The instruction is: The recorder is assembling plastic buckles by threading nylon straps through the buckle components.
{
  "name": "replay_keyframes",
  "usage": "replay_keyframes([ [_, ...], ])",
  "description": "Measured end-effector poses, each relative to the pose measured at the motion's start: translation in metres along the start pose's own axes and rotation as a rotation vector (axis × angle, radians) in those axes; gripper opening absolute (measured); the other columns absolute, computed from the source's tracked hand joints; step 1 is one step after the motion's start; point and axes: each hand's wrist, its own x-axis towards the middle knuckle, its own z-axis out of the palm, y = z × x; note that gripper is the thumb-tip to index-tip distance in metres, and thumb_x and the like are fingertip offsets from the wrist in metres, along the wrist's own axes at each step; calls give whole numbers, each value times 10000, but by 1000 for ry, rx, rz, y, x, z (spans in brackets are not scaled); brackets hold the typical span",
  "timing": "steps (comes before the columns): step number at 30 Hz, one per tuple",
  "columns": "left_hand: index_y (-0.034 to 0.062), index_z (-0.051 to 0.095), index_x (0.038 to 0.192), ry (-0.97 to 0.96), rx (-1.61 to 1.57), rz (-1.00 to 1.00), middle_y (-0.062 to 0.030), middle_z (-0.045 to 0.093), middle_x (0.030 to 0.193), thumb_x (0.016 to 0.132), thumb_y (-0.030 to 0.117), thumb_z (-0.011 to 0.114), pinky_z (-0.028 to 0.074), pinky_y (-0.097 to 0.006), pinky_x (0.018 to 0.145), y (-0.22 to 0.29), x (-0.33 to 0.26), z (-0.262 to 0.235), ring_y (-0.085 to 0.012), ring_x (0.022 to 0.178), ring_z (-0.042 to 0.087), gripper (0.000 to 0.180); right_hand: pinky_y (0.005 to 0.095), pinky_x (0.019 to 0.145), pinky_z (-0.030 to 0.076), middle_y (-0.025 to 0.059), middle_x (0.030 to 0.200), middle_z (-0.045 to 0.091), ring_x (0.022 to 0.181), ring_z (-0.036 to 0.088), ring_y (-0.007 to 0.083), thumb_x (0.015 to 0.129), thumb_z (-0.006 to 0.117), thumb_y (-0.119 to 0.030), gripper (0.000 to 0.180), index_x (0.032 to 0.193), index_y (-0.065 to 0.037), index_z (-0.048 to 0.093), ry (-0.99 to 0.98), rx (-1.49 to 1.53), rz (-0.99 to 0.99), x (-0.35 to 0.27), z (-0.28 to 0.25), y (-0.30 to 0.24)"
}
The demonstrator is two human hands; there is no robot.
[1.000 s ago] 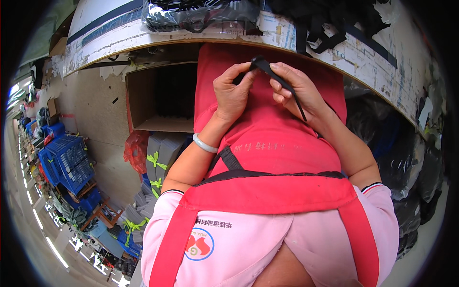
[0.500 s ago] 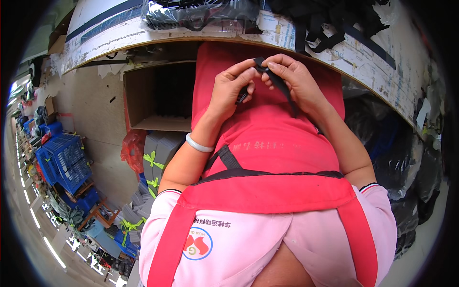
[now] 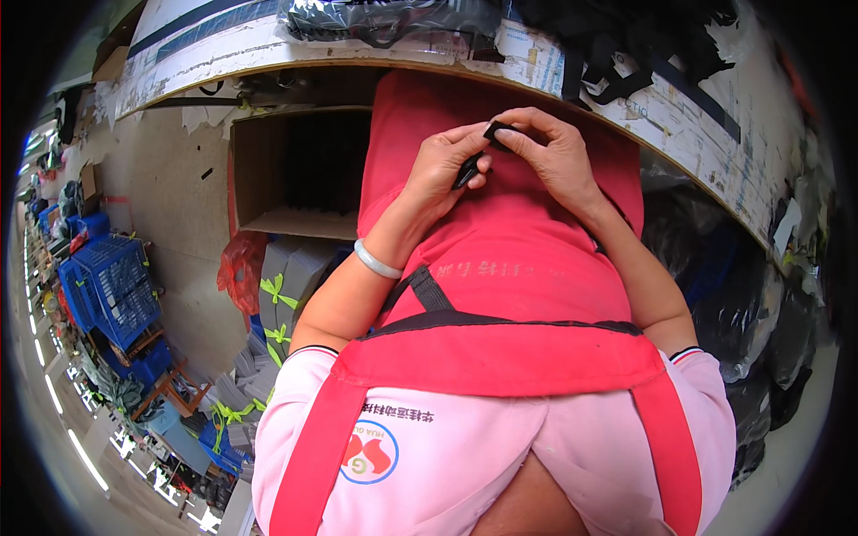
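One small black strap (image 3: 498, 134) sits pinched between the fingertips of the left hand (image 3: 444, 165) and the right hand (image 3: 556, 154), where the two nearly meet. Another black part (image 3: 466, 171) shows lower down, gripped in the left hand's curled fingers; whether it joins the strap is hidden. Both hands are over the red apron (image 3: 509, 241), just off the surface's (image 3: 639, 105) near edge. Near that edge lie a clear bag (image 3: 384, 22) and, right of it, black straps (image 3: 626, 27).
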Motion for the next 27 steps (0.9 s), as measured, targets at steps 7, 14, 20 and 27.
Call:
replay_keyframes([
  [7,-17,616,1141,48,34,1,-29,601,772,931,150,615,420,-207,432,-2,0,5,-81,578,535,268,212,783,482,-1,912,635,861,594,80,872,671,-62,132,999,-27,670,93,-100,-163,4,-3,13],
  [14,10,648,1107,204,266,193,-26,586,641,928,161,625,337,-195,366,7,-3,11,-65,463,487,236,157,566,429,-5,812,621,637,547,42,903,640,-73,126,1019,-29,664,33,80,-157,-12,2,-35],
  [20,8,683,1061,233,500,420,-12,607,640,912,136,649,346,-185,403,-1,-3,15,-43,467,494,199,169,420,426,-1,661,598,476,525,34,907,648,-128,137,835,-32,584,44,40,179,-7,-3,-11],
  [27,7,688,1066,177,571,505,-3,617,793,873,49,671,383,-176,462,-5,-6,16,-41,542,529,198,184,467,469,14,702,598,525,555,50,923,626,-124,122,896,-25,560,65,139,212,-2,5,-8],
])
